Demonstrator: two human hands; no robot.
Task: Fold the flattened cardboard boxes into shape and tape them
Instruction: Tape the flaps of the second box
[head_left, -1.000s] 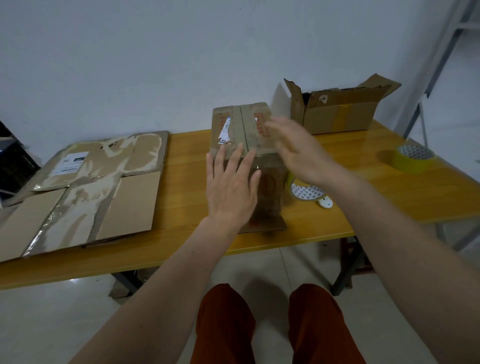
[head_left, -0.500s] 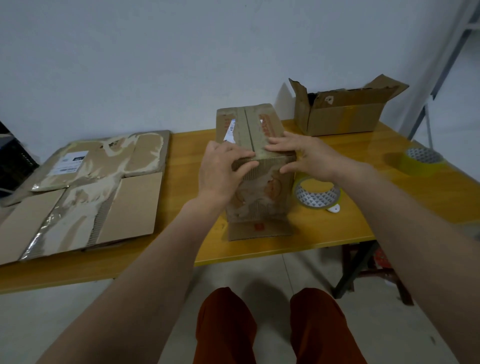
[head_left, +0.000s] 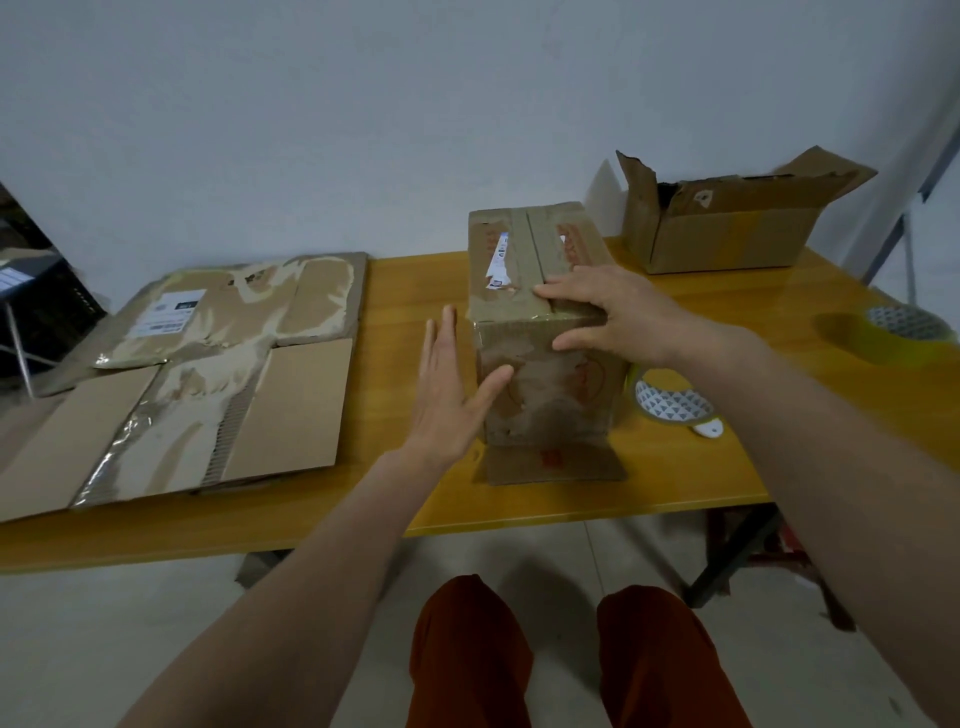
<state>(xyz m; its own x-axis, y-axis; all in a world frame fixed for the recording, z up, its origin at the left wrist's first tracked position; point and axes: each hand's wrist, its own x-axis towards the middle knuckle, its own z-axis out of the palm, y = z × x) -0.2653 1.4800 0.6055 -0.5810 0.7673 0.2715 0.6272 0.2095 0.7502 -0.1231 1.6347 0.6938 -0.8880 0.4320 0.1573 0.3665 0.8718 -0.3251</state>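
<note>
Right hand (head_left: 613, 312) presses box (head_left: 545, 332) top — left hand (head_left: 452, 389) beside.

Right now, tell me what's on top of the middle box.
The right hand rests on the box at its near top edge, over the tape seam. A torn label shows left of the seam. The inside is hidden.

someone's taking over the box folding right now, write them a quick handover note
Left hand: open, fingers straight beside the upright box, thumb on its front.
Right hand: flat, pressing the box's taped top.
Tape roll sits right of that box, a second roll at the table's right edge.
Done: open box at the back is formed.
Left: flattened boxes on the left; one bottom flap of the upright box sticks out.
</note>
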